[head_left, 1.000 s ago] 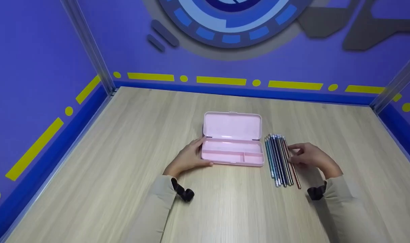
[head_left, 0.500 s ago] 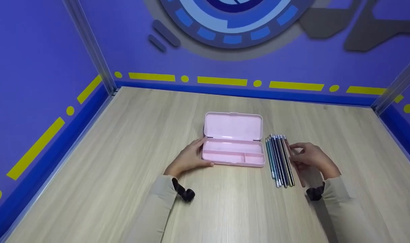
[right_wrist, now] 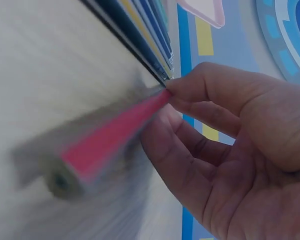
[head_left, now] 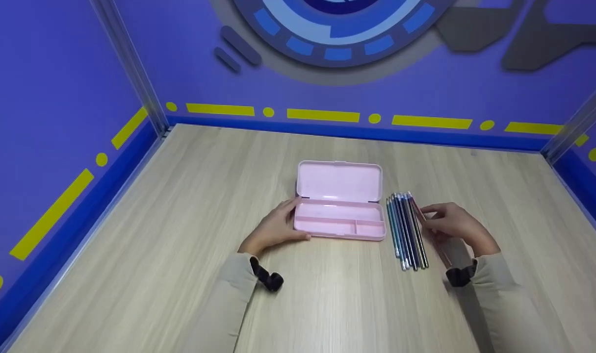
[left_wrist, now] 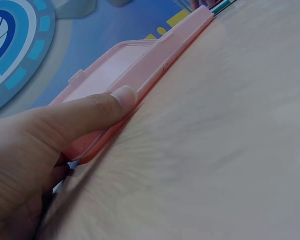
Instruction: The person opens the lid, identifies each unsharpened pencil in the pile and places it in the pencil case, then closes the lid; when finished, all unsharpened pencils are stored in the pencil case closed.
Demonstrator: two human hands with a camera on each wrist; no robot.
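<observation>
A pink pencil case (head_left: 340,181) lies open on the table, its lid tipped back and its compartments bare. My left hand (head_left: 272,228) holds the case's left end, thumb along the front wall; in the left wrist view the thumb presses that pink wall (left_wrist: 165,60). To the right of the case several pencils (head_left: 404,233) lie side by side, teal to dark. My right hand (head_left: 457,225) pinches a red pencil (right_wrist: 115,135) between thumb and fingers at the right of the row. The pencil slants, its near end swung away from the row, and the fingers hide its middle.
Beneath everything is a pale wood-grain table (head_left: 204,171). Blue panels with yellow marks (head_left: 322,114) rise along the back and sides. Black straps (head_left: 266,277) with small cameras sit at both wrists.
The red pencil, earlier lying along the right side of the row, has turned, its near end swinging right in my right hand. My left hand and the case have stayed in place.
</observation>
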